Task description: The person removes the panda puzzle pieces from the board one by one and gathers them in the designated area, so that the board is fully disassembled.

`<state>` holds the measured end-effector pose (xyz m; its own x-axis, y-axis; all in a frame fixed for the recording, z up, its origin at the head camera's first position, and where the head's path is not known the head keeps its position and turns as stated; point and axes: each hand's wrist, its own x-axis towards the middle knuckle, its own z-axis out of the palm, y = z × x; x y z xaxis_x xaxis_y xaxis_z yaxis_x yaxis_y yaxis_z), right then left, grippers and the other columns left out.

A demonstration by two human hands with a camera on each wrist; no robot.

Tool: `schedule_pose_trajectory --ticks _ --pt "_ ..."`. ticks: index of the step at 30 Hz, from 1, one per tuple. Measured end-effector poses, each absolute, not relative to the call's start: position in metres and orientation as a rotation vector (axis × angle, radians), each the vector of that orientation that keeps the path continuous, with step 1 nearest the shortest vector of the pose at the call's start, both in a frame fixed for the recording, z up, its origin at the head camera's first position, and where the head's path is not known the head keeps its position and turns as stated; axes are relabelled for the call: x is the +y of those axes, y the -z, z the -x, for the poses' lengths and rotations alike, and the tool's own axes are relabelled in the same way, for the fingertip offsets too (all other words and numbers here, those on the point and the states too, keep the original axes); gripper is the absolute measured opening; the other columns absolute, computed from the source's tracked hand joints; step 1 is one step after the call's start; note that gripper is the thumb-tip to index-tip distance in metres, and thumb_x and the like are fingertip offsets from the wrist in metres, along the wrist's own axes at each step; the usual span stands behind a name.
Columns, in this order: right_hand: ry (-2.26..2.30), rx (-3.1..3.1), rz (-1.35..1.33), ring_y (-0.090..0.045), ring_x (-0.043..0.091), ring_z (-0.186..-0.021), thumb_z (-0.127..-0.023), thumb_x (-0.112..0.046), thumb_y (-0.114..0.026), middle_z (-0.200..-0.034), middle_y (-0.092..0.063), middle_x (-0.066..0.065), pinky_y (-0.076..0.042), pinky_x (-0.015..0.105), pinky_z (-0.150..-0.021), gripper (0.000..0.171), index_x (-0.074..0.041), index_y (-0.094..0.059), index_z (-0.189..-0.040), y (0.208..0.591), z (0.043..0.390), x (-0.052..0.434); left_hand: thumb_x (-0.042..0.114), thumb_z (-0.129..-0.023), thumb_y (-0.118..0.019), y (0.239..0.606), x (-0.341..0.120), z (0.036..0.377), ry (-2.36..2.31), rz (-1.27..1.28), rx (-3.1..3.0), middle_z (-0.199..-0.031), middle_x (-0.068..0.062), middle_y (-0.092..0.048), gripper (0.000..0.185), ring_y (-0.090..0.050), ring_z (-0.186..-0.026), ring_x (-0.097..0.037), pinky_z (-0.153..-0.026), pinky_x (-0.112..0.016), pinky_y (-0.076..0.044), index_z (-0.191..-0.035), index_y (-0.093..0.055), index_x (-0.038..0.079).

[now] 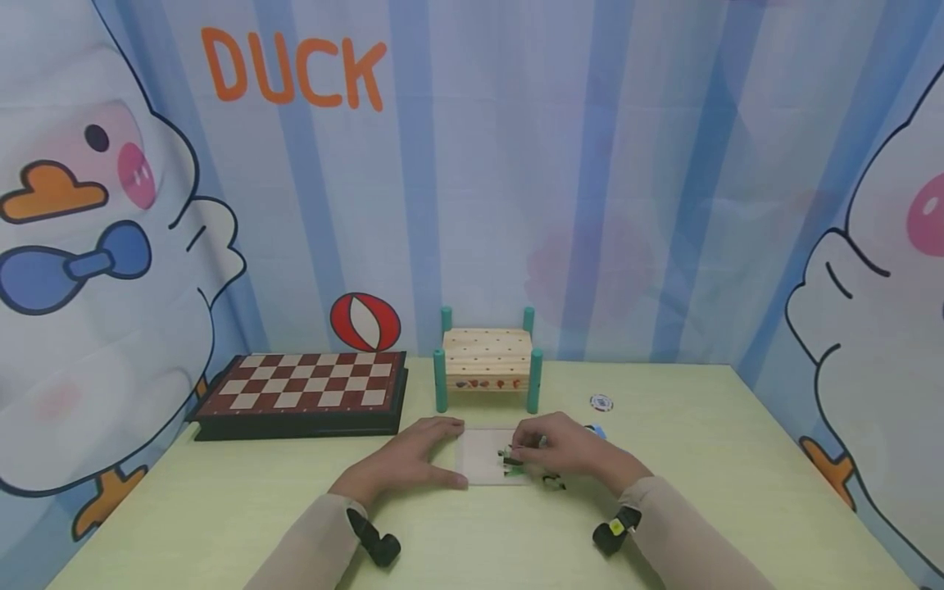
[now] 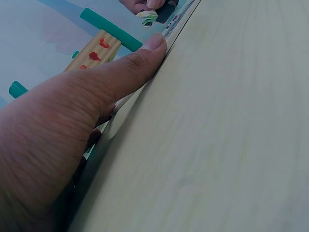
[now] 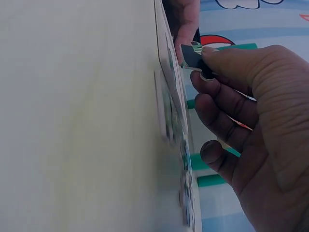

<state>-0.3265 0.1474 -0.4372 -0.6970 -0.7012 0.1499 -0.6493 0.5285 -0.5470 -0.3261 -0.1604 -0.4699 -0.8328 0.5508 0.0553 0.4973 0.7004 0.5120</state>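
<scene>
A flat white puzzle board lies on the table between the hands. My left hand rests at its left edge, thumb at the near corner and the other fingers extended toward the far corner. Over the right part of the board, my right hand pinches a small jigsaw piece between thumb and index finger; it is dark and green with pale edges. Below the hand in the head view are green-and-black pieces on the board. Another piece lies beside the board, and a blue one is partly hidden behind the hand.
Behind the board stands a small wooden toy bed with green posts. A chessboard box sits at the back left of the table. To the right of the bed lies a round chip. A printed duck curtain hangs behind.
</scene>
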Motion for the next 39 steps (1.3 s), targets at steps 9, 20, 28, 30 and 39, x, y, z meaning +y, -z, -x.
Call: schedule_pose_trajectory --ticks 9,20,28,30,39 --pt "0.94 2.685 1.148 -0.058 0.006 -0.074 -0.1 -0.036 -0.064 -0.089 -0.07 -0.015 -0.05 0.026 -0.064 0.009 -0.03 -0.069 -0.097 0.439 0.321 0.185 0.077 -0.073 -0.07 0.47 -0.16 0.326 -0.792 -0.849 2.809 -0.157 0.007 -0.04 0.097 -0.027 -0.149 -0.021 -0.12 -0.05 -0.026 -0.15 -0.048 0.022" --pt "0.963 2.707 1.08 -0.055 0.006 -0.071 -0.096 -0.037 -0.069 -0.086 -0.068 -0.016 -0.049 0.026 -0.061 0.009 -0.029 -0.071 -0.093 0.443 0.314 0.224 0.076 -0.074 -0.071 0.468 -0.16 0.325 -0.795 -0.843 2.799 -0.157 0.007 -0.04 0.097 -0.027 -0.149 -0.021 -0.121 -0.05 -0.026 -0.15 -0.048 0.022" --pt "0.959 2.651 1.122 -0.057 0.008 -0.076 -0.094 -0.034 -0.072 -0.088 -0.067 -0.012 -0.05 0.027 -0.065 0.009 -0.029 -0.073 -0.087 0.442 0.309 0.234 0.075 -0.074 -0.072 0.469 -0.16 0.324 -0.801 -0.859 2.802 -0.156 0.006 -0.04 0.096 -0.027 -0.149 -0.021 -0.121 -0.049 -0.026 -0.15 -0.048 0.022" --pt "0.935 2.663 1.159 -0.058 0.008 -0.078 -0.092 -0.033 -0.074 -0.089 -0.065 -0.013 -0.05 0.029 -0.068 0.008 -0.03 -0.073 -0.085 0.442 0.309 0.234 0.075 -0.074 -0.071 0.47 -0.16 0.324 -0.799 -0.86 2.802 -0.157 0.006 -0.04 0.096 -0.027 -0.149 -0.021 -0.121 -0.049 -0.026 -0.15 -0.048 0.022" --pt "0.753 2.799 1.265 -0.055 0.01 -0.088 -0.089 -0.036 -0.077 -0.092 -0.062 -0.016 -0.048 0.035 -0.077 0.006 -0.031 -0.074 -0.086 0.439 0.31 0.235 0.074 -0.074 -0.072 0.467 -0.16 0.323 -0.813 -0.853 2.803 -0.157 0.006 -0.041 0.096 -0.027 -0.149 -0.022 -0.12 -0.049 -0.026 -0.15 -0.048 0.021"
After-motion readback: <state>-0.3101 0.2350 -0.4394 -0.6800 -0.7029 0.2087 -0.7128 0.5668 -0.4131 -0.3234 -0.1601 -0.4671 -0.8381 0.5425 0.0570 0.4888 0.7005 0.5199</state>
